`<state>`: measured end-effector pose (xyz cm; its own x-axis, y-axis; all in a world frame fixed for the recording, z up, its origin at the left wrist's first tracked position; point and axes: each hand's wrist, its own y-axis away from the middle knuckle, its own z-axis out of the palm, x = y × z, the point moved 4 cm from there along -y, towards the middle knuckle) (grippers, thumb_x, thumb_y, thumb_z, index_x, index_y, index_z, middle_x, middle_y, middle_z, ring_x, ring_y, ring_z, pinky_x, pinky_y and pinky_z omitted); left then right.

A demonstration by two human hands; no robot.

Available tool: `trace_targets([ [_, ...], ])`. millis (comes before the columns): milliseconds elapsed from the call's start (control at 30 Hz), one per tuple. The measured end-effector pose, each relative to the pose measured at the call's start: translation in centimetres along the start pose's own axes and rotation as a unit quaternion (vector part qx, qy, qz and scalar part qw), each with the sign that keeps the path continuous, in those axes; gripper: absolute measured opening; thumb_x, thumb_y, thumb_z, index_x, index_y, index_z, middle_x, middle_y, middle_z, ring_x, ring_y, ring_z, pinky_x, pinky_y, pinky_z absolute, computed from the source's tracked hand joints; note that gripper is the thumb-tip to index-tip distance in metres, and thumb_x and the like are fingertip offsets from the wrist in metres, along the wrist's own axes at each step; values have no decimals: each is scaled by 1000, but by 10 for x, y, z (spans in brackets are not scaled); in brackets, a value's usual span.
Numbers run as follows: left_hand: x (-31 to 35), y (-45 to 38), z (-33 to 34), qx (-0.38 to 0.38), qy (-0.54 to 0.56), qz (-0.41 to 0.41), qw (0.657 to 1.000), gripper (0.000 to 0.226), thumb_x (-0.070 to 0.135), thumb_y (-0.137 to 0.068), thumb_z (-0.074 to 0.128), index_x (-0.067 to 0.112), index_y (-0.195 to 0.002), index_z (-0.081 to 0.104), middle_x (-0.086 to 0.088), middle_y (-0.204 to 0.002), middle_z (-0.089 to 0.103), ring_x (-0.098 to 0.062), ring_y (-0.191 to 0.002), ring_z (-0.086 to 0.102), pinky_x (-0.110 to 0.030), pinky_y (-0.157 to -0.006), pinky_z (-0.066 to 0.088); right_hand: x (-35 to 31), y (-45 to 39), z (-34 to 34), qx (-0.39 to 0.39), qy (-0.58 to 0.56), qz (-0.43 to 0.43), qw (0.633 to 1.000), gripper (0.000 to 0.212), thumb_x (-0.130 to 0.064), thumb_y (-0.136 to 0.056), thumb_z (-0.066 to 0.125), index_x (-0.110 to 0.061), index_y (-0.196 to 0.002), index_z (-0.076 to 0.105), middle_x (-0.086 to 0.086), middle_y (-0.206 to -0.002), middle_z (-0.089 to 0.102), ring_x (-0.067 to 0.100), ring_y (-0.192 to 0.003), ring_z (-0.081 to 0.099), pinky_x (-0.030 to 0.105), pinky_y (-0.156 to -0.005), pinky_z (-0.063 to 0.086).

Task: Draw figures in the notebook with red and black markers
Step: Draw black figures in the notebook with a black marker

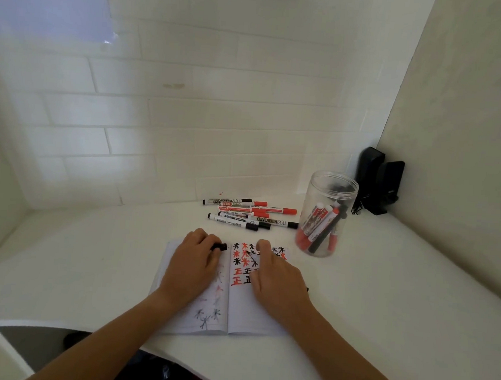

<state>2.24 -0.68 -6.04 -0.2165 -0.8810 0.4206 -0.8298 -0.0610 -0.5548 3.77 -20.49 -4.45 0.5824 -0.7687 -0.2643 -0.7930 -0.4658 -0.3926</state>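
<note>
The open notebook is lying on the tabletop. The right hand is pinching a black marker, probably touching the page; the left hand is gripping its cap. Strokes should be staying light, inside the free row.

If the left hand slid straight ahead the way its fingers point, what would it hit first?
Probably the loose markers lying beyond the notebook; the left hand, holding a black cap, points roughly toward them, though depth is uncertain.

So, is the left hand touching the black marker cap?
Touching: the head view shows the left hand with its fingertips curled round the black marker cap, resting on the notebook.
</note>
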Motion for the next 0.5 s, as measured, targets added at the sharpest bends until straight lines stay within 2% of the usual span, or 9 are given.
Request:
trace_targets([
  [100, -12, -8, 2, -21, -7, -57, 998, 10, 24, -97, 62, 20, -103, 68, 8, -92, 52, -11, -84, 51, -25, -76, 46, 5, 1, -8, 2, -23, 29, 999, 34, -26, -106, 44, -21, -139, 36, -2, -108, 61, 12, -81, 56, 26, -70, 49],
  [233, -19, -34, 5, -64, -26, -118, 991, 11, 29, -97, 62, 25, -106, 68, 8, -93, 51, -9, -83, 54, -21, -71, 40, 11, -3, -8, 28, -62, 40, 997, 29, -14, -103, 51, -19, -131, 46, -2, -115, 53, 11, -77, 54, 14, -61, 39],
  [300, -20, -44, 10, -71, -37, -116, 990, 12, 29, -97, 61, 25, -107, 68, 6, -94, 53, -11, -89, 53, -21, -73, 40, 13, -6, -4, 33, -61, 33, 997, 33, -11, -99, 56, -20, -130, 51, -2, -119, 51, 12, -81, 56, 16, -64, 45],
  [367, -20, -50, 18, -71, -37, -108, 991, 14, 28, -99, 59, 24, -109, 68, 6, -94, 53, -15, -95, 53, -23, -76, 40, 14, -6, -1, 36, -44, 17, 998, 34, -12, -98, 58, -22, -131, 56, -2, -115, 57, 14, -88, 59, 22, -70, 53],
  [500, -23, -55, 28, -49, -29, -119, 991, 24, 24, -100, 54, 20, -121, 64, 3, -100, 56, -17, -98, 52, -28, -81, 44, 19, -4, -1, 78, -30, -9, 996, 27, -17, -98, 61, -20, -124, 67, -2, -100, 68, 15, -87, 62, 22, -68, 48],
])
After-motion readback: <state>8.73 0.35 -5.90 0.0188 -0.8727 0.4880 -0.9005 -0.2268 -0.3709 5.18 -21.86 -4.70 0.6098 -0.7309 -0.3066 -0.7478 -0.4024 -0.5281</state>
